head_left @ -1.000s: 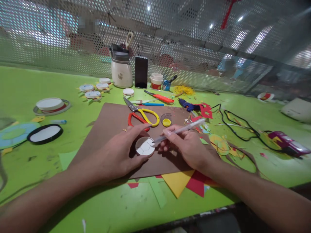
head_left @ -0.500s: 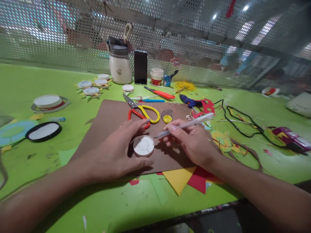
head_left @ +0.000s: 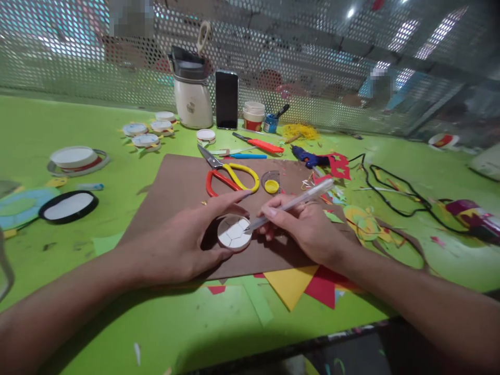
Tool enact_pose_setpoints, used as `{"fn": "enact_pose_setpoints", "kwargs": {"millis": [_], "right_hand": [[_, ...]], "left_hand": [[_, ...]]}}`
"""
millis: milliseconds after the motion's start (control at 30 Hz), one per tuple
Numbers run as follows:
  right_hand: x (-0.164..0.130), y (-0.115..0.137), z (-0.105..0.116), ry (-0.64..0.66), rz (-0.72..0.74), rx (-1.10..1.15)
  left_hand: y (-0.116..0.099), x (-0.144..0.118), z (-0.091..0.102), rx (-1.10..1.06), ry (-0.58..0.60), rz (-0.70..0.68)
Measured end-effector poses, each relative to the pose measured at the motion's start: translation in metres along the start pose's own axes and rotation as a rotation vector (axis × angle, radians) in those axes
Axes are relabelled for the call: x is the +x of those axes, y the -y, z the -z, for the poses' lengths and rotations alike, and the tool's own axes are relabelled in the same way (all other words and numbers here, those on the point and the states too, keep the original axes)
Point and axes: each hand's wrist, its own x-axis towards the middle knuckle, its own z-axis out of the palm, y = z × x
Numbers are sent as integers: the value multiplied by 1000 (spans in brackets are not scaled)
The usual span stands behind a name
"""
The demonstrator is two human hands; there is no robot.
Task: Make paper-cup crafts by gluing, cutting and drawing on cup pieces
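Note:
A small white round disc (head_left: 234, 233), drawn with a hexagon and lines like a football pattern, is held by its rim between the thumb and fingers of my left hand (head_left: 183, 234). My right hand (head_left: 300, 224) is closed round a clear-barrelled pen (head_left: 292, 204), its tip meeting the disc's right side. Under both hands lies a brown board (head_left: 172, 192). Just beyond my left fingers rest scissors (head_left: 248, 179) with one red and one yellow handle. A yellow cap (head_left: 272, 186) sits beside a clear curved plastic piece, behind my right hand.
A red utility knife (head_left: 265, 146), blue pen (head_left: 248, 156) and glue gun (head_left: 308, 157) with a black cord lie behind the board. An upright phone (head_left: 226, 99) stands beside a white jug (head_left: 191, 99). Several finished-looking discs (head_left: 145, 141) are at left; paper scraps (head_left: 291, 286) stick out in front.
The pen tip has moved left onto the disc's face. My left thumb and fingers have closed in on the disc's rim, and the disc has turned a little.

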Motion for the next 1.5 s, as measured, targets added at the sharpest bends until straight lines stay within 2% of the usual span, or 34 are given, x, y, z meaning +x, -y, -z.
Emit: {"fn": "enact_pose_setpoints", "kwargs": {"millis": [133,200,333,433,667,1133,1500], "right_hand": [[-1,2,0,0,-9,17],[-1,3,-1,-5,-4,0],[-1,2,-1,-11,-14,-9],[-2,2,-1,1,-24,4],[-3,6,-2,70,-62,32],[-4,6,-2,68,-73,-117],[-5,6,-3,71,-75,-135]], "left_hand": [[0,-2,-4,25,-121,-1],[0,-2,-6,63,-149,43],[0,2,-6,169,-114,127],[0,3,-4,155,-94,141],[4,2,-2,-20,-36,87],[8,4,-3,5,-45,70],[11,4,-5,9,-50,49]]}}
